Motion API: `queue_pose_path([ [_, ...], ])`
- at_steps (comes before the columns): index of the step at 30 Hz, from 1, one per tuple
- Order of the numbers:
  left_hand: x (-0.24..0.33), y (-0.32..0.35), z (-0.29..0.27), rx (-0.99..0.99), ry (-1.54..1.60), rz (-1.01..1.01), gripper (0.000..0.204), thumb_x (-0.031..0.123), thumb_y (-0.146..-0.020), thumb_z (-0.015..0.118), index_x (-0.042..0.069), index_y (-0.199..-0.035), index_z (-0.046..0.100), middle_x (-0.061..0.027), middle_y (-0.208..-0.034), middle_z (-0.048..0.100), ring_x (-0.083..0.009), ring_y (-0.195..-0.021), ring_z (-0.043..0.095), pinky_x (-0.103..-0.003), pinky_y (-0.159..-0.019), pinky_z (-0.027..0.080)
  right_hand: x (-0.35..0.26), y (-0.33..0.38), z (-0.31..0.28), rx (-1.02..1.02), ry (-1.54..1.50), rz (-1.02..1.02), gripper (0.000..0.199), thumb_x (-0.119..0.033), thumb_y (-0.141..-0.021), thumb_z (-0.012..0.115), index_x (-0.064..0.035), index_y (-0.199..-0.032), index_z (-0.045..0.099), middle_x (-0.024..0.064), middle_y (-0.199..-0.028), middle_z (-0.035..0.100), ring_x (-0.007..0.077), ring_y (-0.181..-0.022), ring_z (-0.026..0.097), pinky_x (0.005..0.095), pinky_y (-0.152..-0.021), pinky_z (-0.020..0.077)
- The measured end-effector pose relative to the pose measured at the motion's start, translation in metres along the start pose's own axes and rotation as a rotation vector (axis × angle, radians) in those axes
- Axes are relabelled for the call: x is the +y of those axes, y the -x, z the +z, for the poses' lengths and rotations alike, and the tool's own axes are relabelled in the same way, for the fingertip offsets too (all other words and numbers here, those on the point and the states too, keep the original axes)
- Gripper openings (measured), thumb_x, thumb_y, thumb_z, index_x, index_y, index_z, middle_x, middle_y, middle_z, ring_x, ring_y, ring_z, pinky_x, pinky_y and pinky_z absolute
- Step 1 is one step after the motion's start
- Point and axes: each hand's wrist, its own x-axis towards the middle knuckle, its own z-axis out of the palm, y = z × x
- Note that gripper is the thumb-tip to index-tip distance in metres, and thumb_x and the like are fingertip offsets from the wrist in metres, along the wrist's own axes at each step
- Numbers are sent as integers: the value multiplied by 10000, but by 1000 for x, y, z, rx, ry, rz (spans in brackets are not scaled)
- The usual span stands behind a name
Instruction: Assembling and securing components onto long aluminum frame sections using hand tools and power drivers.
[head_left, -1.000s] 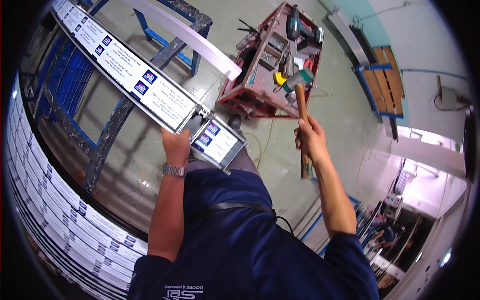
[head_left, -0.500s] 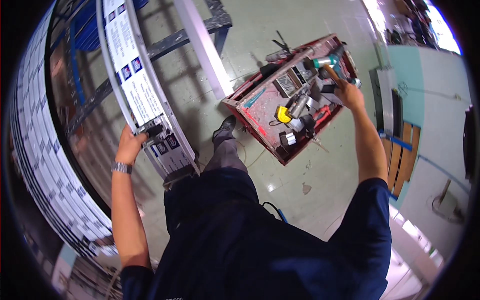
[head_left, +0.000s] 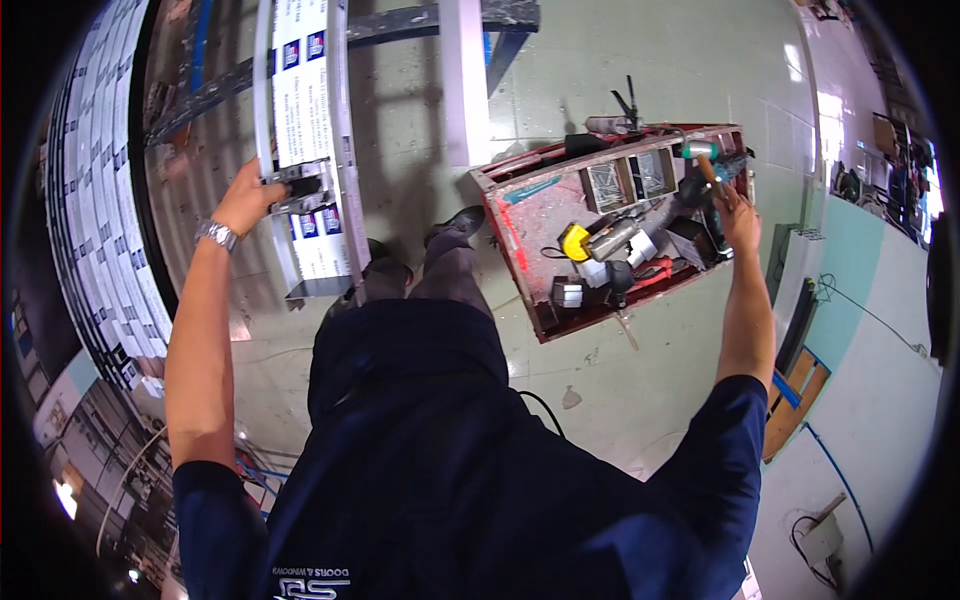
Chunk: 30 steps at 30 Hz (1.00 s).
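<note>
My left hand (head_left: pixel 243 198), a metal watch on its wrist, is closed at the side of a long aluminium profile (head_left: pixel 345 130) covered with white printed film. Its thumb presses on a black and silver metal fitting (head_left: pixel 303 187) set across the profile near its near end. My right hand (head_left: pixel 738 222) is wrapped round the wooden handle of a hammer (head_left: pixel 709 170) with a green-ended head. The hammer is over the right end of a red wooden toolbox (head_left: pixel 512 275). Inside the box lie a yellow tape measure (head_left: pixel 574 242), red-handled pliers (head_left: pixel 655 270) and a grey cylindrical tool (head_left: pixel 612 240).
Stacked white-wrapped profiles (head_left: pixel 100 200) line the left side. A dark metal frame (head_left: pixel 400 22) and a pale bar (head_left: pixel 465 90) stand ahead. Compartments with screws (head_left: pixel 606 187) sit in the toolbox. Black clamp-like handles (head_left: pixel 627 103) stick up behind it. My feet are between profile and toolbox.
The view has turned and shifted, so the profile and toolbox appear straighter. My right hand still grips the hammer, now nearer the toolbox's right end. My left hand stays at the fitting.
</note>
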Motion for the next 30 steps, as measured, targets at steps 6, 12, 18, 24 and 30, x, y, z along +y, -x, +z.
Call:
queue_pose_path([
  [6, 32, 23, 4, 31, -47, -35, 446, 40, -771, 600, -21, -1213, 589, -55, -1066, 671, -130, -919, 598, -292, -840, 480, 54, -35, 84, -124, -206, 277, 421, -361, -921, 592, -119, -1261, 647, 173, -1114, 698, 388, -1043, 652, 436, -881, 516],
  [12, 46, 17, 15, 49, -119, 90, 546, 39, -782, 633, 12, -1318, 536, -54, -1053, 677, -130, -921, 584, -305, -808, 489, 152, -47, 189, -294, -1137, 403, 651, -191, -904, 693, -18, -1462, 406, 58, -1078, 660, 171, -867, 605, 288, -786, 509],
  [18, 35, 22, 15, 69, -64, -7, 752, -28, -787, 600, 58, -1498, 372, -80, -1240, 632, -128, -1069, 554, -289, -919, 460, 113, -63, 217, -354, -1010, 210, 736, -263, -831, 751, -114, -1455, 392, 159, -1209, 659, 320, -1049, 647, 424, -864, 515],
  [24, 30, 22, 14, 125, -33, 37, 693, 71, -779, 659, 66, -1435, 438, -104, -1183, 668, -169, -1045, 598, -297, -914, 473, 63, -44, 166, -115, -491, 287, 761, -302, -787, 778, -164, -1436, 406, 185, -1164, 675, 381, -1027, 655, 466, -844, 519],
  [30, 37, 6, 17, 58, -6, 49, 638, 50, -776, 656, 38, -1390, 481, -122, -1200, 666, -188, -1082, 601, -306, -961, 456, 130, -15, 131, 97, -137, 624, 654, -391, -778, 764, -230, -1338, 468, 156, -1146, 688, 461, -1028, 639, 626, -846, 470],
])
